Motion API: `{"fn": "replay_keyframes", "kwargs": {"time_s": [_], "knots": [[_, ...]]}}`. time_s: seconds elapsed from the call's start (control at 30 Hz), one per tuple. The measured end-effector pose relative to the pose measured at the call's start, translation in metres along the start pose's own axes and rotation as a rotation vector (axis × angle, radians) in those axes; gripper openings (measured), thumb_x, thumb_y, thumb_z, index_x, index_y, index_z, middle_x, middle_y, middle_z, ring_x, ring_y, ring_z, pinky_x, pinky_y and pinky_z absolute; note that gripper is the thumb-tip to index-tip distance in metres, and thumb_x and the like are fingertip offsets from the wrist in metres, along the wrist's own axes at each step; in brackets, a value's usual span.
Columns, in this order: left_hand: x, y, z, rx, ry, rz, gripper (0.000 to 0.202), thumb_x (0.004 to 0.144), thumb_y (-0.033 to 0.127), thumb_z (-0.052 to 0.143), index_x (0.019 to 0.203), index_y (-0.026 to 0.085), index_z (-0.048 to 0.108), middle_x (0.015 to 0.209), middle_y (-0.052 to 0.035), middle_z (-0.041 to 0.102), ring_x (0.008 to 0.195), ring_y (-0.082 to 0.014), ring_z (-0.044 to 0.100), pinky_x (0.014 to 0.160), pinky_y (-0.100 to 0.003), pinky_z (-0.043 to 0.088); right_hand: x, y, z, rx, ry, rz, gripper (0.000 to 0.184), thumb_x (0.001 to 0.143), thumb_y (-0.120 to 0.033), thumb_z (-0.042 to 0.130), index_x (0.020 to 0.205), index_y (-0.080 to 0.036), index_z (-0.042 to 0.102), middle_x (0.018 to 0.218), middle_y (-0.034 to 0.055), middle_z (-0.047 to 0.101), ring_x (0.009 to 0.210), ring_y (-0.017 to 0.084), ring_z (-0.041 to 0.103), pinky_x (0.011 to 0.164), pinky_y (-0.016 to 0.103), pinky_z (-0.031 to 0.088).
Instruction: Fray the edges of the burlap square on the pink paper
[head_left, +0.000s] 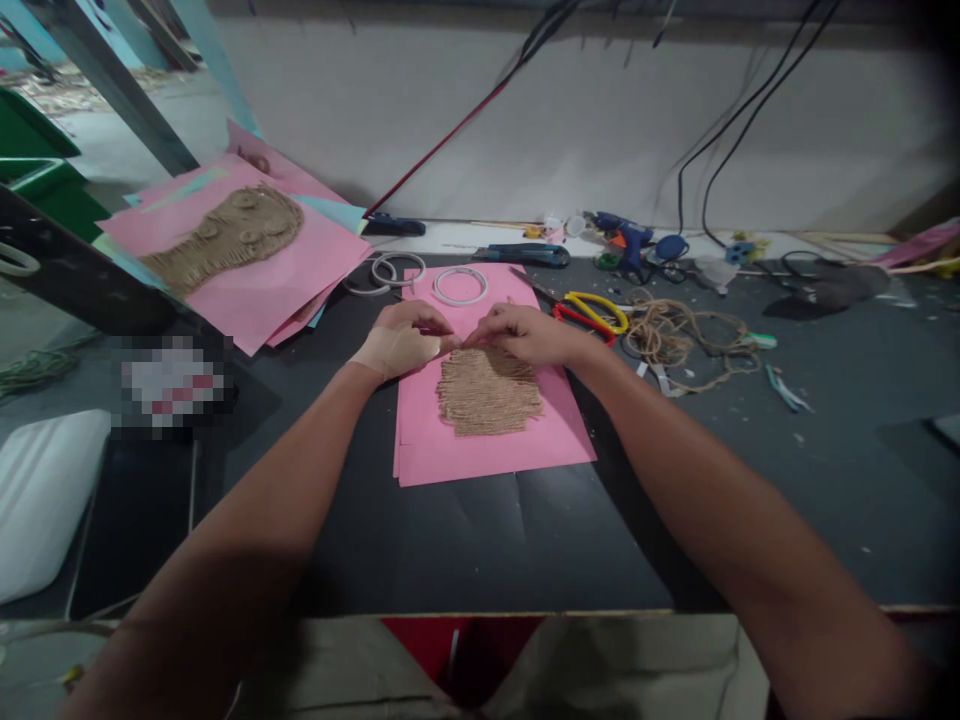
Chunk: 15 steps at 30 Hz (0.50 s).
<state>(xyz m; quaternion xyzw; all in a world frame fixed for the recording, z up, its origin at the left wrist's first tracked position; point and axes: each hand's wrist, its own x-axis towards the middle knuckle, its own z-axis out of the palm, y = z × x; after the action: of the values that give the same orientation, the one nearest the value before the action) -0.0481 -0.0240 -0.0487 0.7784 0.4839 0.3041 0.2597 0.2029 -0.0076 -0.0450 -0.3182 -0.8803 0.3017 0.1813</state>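
Note:
On the pink paper [495, 462] in front of me lies a patch of brown jute twine [489, 395], its short lengths set side by side in rows. My left hand [401, 340], with a pale covering at the wrist, pinches at the patch's top edge. Close against its fingertips, my right hand [529, 335] is also closed in a pinch on the twine there. The strand between the fingertips is thin and mostly hidden. A white ring [460, 286] rests on the paper just beyond my hands.
Red-and-yellow-handled scissors [589, 315] and a tangle of twine [675, 335] lie to the right. Behind are a blue cutter knife [525, 255] and a blue glue gun [626, 238]. Pink sheets bearing a finished-looking twine shape [240, 235] are stacked at left, near a dark post [75, 265].

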Motion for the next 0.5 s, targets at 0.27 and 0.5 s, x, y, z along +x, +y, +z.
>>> {"fn": "replay_keyframes", "kwargs": {"time_s": [0.27,0.5], "knots": [[-0.0006,0.0035,-0.0009,0.0,0.001,-0.022,0.015,0.071,0.032,0.079,0.08,0.02,0.08,0.09,-0.0059,0.079,0.079,-0.0182,0.068,0.079,-0.034,0.056,-0.0008,0.0,-0.001,-0.031,-0.016,-0.018,0.041,0.094,-0.008,0.054,0.116,-0.026,0.083,0.102,0.0076,0.07,0.101,0.023,0.066,0.101,0.041,0.049],[0.0007,-0.0013,-0.0004,-0.014,0.01,-0.01,0.015,0.07,0.03,0.082,0.08,0.02,0.08,0.091,-0.0061,0.079,0.078,-0.0171,0.068,0.077,-0.034,0.055,-0.0004,0.002,-0.0012,-0.037,-0.021,-0.022,0.042,0.092,-0.009,0.054,0.118,-0.027,0.082,0.101,0.0061,0.07,0.099,0.021,0.066,0.099,0.039,0.05]]}}
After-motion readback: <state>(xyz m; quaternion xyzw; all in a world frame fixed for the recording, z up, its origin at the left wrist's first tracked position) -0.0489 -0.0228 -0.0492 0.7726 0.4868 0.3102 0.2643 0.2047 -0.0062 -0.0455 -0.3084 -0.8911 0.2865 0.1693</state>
